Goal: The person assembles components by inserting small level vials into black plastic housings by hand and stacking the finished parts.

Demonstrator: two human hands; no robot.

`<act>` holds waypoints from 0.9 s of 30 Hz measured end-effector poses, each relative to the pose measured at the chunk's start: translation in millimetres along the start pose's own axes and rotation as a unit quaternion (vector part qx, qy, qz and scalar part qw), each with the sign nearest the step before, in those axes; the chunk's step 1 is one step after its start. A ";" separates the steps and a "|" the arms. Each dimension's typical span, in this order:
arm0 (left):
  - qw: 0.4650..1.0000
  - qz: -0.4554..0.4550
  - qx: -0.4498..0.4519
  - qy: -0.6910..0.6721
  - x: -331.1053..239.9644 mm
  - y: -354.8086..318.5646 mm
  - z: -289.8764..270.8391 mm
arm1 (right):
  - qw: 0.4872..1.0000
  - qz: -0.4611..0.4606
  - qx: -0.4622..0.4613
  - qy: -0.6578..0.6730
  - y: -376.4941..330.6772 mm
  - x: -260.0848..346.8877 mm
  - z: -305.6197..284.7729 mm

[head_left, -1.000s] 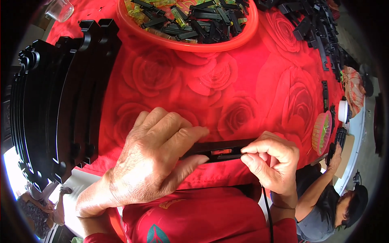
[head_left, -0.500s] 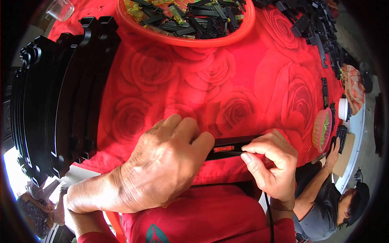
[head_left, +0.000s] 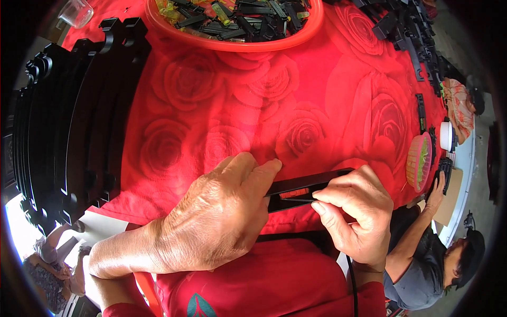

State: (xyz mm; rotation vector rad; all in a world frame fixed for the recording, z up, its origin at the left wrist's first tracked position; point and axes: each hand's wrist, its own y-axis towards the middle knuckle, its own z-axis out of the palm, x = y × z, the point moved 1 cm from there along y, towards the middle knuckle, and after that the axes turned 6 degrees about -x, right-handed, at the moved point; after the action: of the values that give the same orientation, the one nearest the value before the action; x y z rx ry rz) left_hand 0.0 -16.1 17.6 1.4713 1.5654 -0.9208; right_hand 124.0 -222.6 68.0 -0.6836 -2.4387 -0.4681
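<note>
A black spirit level (head_left: 311, 183) lies slantwise across the near edge of the table, with a red-orange vial (head_left: 294, 194) showing in its slot. My left hand (head_left: 214, 214) is closed round the level's left part, which its fingers hide. On the other side my right hand (head_left: 359, 211) pinches thumb and forefinger together at the slot, just right of the vial. Whatever sits between those fingertips is too small to make out. The level's right part passes behind my right hand.
Several black level bodies (head_left: 87, 127) stand stacked at the left. A red basin (head_left: 237, 46) of vials and black pieces sits at the far side. More black parts (head_left: 406, 37), a pink basket (head_left: 417, 164) and a white container (head_left: 447, 136) line the right; a co-worker (head_left: 422, 264) sits there.
The level has tilted, its right end rising away from me. My left hand has rolled slightly and its forefinger stretches out more. The right hand keeps its pinch near the vial.
</note>
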 end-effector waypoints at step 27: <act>0.996 -0.061 0.017 -0.069 -16.9 -17.9 4.0 | 0.989 -0.043 -0.143 0.011 -28.7 24.0 4.2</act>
State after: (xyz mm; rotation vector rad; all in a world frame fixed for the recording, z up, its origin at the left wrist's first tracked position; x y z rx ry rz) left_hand -17.3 -28.1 31.0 1.3171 1.5582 -1.1009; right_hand 89.0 -235.0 74.0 -0.6852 -2.4103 -0.8689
